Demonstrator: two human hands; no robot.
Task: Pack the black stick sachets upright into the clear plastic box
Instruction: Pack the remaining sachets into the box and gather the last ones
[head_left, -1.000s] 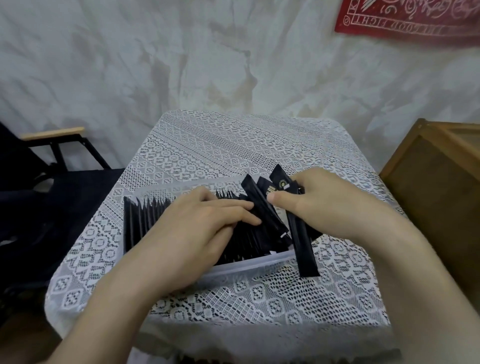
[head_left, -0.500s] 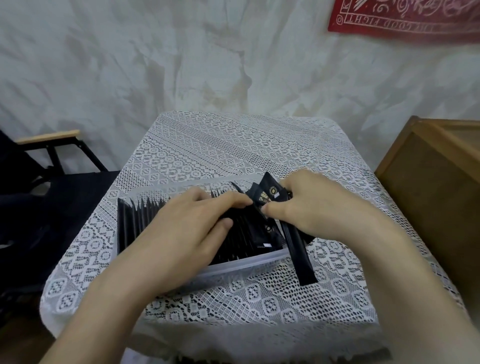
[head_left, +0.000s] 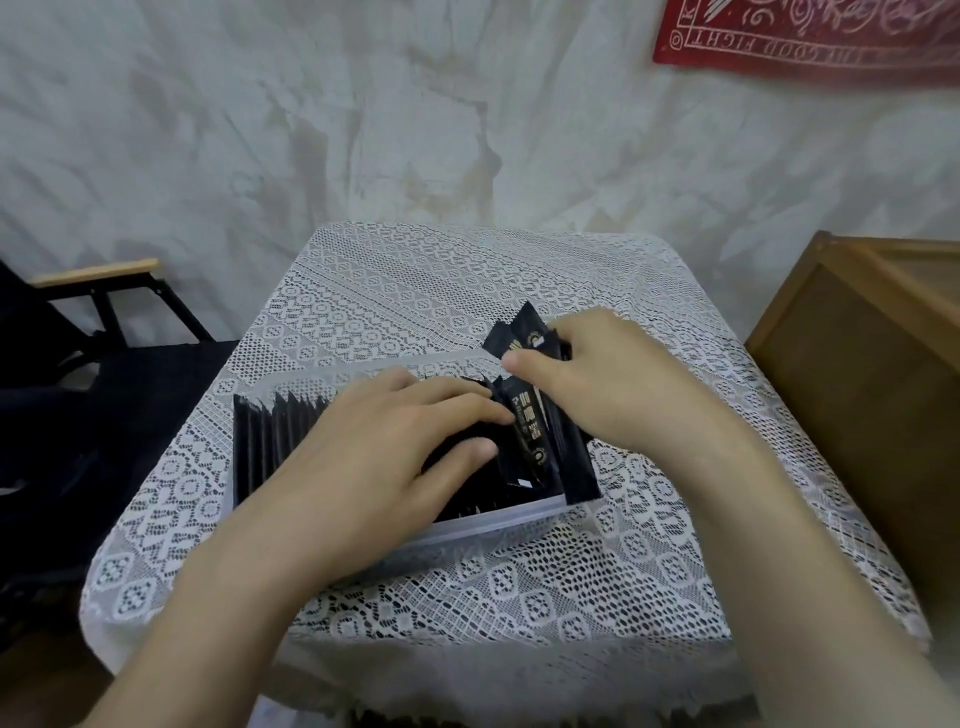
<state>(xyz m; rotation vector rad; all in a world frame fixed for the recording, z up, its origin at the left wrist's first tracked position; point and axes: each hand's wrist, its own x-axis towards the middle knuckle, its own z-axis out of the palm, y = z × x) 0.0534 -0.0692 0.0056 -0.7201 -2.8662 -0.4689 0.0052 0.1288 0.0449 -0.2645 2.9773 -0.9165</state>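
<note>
On the head camera, my left hand (head_left: 395, 452) lies flat, fingers straight, pressing the packed row of sachets (head_left: 270, 436) back inside the box (head_left: 498, 519). My right hand (head_left: 597, 384) pinches a few loose sachets (head_left: 524, 338). Over the last second their lower ends have drawn in to the box's right end, so I judge slotting is close.

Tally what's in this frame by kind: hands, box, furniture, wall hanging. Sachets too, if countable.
2 hands: left hand, right hand
1 clear plastic box
1 lace-covered table
1 wooden cabinet
1 black chair
1 red wall cloth
black stick sachets: too densely packed to count
Total counted: 7
</note>
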